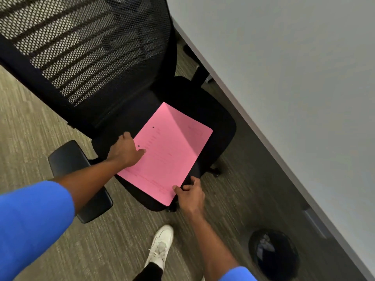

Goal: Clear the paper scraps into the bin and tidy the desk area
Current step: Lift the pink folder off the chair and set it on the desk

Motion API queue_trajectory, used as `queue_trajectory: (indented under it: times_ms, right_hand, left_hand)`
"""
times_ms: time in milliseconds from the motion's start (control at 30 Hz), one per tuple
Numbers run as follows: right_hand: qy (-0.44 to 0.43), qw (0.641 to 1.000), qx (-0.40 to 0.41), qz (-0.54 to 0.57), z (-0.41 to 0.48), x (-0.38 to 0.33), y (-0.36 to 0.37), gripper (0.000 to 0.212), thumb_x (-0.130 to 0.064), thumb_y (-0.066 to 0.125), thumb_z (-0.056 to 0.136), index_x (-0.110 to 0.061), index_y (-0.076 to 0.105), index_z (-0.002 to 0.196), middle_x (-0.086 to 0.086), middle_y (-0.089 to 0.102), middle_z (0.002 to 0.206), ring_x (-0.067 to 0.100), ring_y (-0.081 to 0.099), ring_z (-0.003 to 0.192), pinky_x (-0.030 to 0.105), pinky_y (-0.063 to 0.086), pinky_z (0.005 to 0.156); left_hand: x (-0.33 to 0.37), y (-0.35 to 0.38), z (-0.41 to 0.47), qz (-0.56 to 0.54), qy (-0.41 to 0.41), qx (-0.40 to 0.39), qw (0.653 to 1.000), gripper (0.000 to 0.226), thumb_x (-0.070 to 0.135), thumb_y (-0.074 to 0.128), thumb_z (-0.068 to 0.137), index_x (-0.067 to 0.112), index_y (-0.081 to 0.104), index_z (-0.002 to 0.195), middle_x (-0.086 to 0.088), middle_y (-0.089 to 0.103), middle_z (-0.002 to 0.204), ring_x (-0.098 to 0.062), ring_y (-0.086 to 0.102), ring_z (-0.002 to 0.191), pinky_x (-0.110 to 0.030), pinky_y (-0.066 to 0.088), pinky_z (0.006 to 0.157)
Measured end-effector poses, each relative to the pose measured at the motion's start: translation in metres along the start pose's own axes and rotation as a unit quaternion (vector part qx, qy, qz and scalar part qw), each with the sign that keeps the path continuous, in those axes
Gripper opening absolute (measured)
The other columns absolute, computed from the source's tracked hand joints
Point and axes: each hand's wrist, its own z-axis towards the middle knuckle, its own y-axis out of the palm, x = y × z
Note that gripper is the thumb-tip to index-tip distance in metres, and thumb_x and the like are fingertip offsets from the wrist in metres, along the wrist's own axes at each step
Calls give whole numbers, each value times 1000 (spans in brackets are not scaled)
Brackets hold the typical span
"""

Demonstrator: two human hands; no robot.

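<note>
Pink sheet point(168, 153) lies flat on the chair seat point(221, 126). My left hand point(125, 151) presses its left edge, fingers together; right hand point(190, 194) pinches the near corner. Light, floppy: I'd lift by both edges. Bin point(274, 254) near right.

One pink paper sheet point(168, 153); one black mesh office chair point(85, 57); two hands, left hand point(124, 151), right hand point(190, 194); one black bin point(274, 254); one white sneaker point(160, 246); one counter point(294, 78).

Office corner, carpet floor.
Mesh chair point(85, 49) by grey desk point(294, 78); striped carpet point(30, 118), dim under desk.
</note>
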Motion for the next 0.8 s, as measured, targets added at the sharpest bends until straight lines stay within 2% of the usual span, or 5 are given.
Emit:
queue_trajectory:
  times_ms: [167, 333, 433, 600, 800]
  right_hand:
    - [39, 998, -10, 56, 1, 2, 7, 59, -21, 84, 85, -16, 54, 135, -2, 73, 90, 16, 72, 86, 35, 60, 81]
    - [35, 998, 2, 60, -9, -4, -10, 53, 1, 74, 88, -11, 53, 135, 8, 73, 118, 21, 69, 101, 19, 54, 69]
    - [21, 999, -7, 39, -25, -11, -34, 56, 4, 72, 89, -12, 53, 140, 7, 70, 131, 24, 68, 118, 28, 57, 85]
    - [7, 1000, -18, -17, -59, -20, -79, 63, 1, 74, 90, -16, 52, 146, 3, 61, 148, 23, 58, 138, 46, 51, 114]
    - [-16, 999, -39, -15, -105, -22, -127, 63, -3, 74, 91, -28, 50, 144, -8, 64, 141, 8, 63, 119, 32, 60, 97]
  left_hand:
    - [-4, 3, -4, -30, -10, -30, 999, 64, 40, 79, 93, 4, 48, 135, -20, 65, 133, -41, 67, 120, -50, 58, 91]
    - [-12, -3, -19, -33, 1, -49, 998, 40, 35, 81, 91, 10, 64, 118, -13, 74, 121, -33, 72, 103, -38, 57, 77]
    - [-16, -14, -37, -55, 10, -54, 997, 24, 36, 81, 91, 22, 65, 101, -7, 77, 110, -18, 67, 77, -30, 55, 62]
    - [-13, -38, -87, -109, 5, -86, 990, 27, 45, 78, 92, 22, 66, 98, 0, 75, 97, -23, 75, 89, -46, 66, 85]
    - [-9, -54, -158, -176, 14, -85, 981, 27, 41, 76, 95, 18, 65, 103, 2, 74, 97, -19, 74, 87, -44, 65, 78]
